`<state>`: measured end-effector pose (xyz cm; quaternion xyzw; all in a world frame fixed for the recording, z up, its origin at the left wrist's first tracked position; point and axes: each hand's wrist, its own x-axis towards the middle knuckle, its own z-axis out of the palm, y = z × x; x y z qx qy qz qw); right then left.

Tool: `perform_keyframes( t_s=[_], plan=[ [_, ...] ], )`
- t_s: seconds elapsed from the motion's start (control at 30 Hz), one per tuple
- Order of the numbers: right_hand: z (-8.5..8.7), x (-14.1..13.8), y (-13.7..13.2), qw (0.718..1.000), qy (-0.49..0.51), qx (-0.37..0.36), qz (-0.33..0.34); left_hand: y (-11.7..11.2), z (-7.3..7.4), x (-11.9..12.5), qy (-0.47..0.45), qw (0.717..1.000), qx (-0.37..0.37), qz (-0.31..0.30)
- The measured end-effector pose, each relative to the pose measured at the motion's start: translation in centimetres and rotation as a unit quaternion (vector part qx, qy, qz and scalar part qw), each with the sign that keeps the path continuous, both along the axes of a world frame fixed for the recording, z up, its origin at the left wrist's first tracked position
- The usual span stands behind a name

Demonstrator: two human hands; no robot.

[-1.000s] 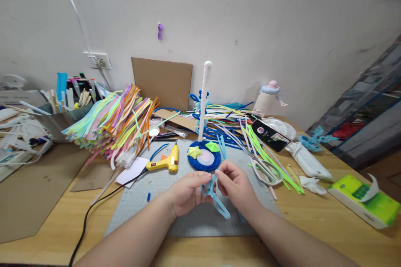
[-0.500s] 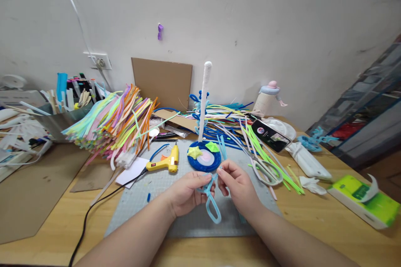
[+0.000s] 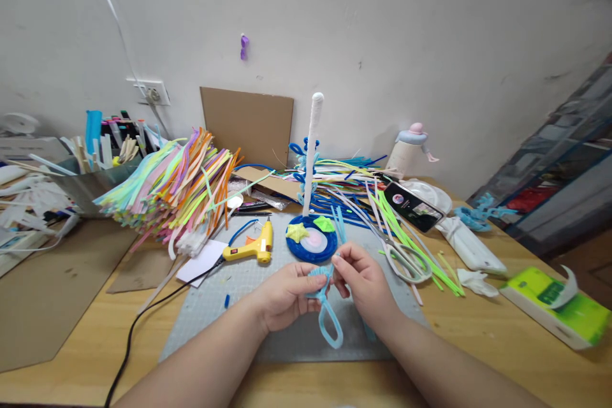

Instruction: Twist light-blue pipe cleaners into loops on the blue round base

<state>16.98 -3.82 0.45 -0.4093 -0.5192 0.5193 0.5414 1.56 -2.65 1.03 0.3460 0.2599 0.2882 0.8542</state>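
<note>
Light blue pipe cleaner (image 3: 330,326), bent into loops, is held between my two hands over the grey cutting mat (image 3: 215,331). My left hand (image 3: 291,293) is closed on its looped part, thumb on top, with one long loop hanging below. My right hand (image 3: 361,277) pinches the pipe cleaner close by at its upper right. Just beyond stands a round dark blue base (image 3: 299,254) bearing a yellow star (image 3: 297,233) and a green star (image 3: 325,224). A white wrapped stick (image 3: 310,153) rises behind it, with blue curled pieces around its lower part.
A yellow glue gun (image 3: 255,247) lies left on the mat, its black cord trailing forward. Scissors (image 3: 406,261), green pipe cleaners (image 3: 406,236) and a phone (image 3: 414,206) lie right. A large pipe cleaner bundle (image 3: 176,191) sits left; a tissue pack (image 3: 557,306) is far right.
The light blue loops have turned slightly between my fingers, and the hanging loop has shifted a little right and down. More of the looped part shows above my left thumb.
</note>
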Motion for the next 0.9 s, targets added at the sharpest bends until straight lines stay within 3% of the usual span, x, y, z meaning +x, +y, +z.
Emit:
perform_keyframes(
  t_s=[0.6, 0.9],
  plan=[
    [-0.3, 0.04, 0.18, 0.998, 0.067, -0.021, -0.011, -0.06, 0.19, 0.08, 0.049, 0.998, 0.044, 0.021],
    [0.03, -0.39, 0.46, 0.985, 0.157, -0.066, 0.001, -0.08, 0.2, 0.25, 0.118, 0.982, 0.136, 0.064]
  ],
)
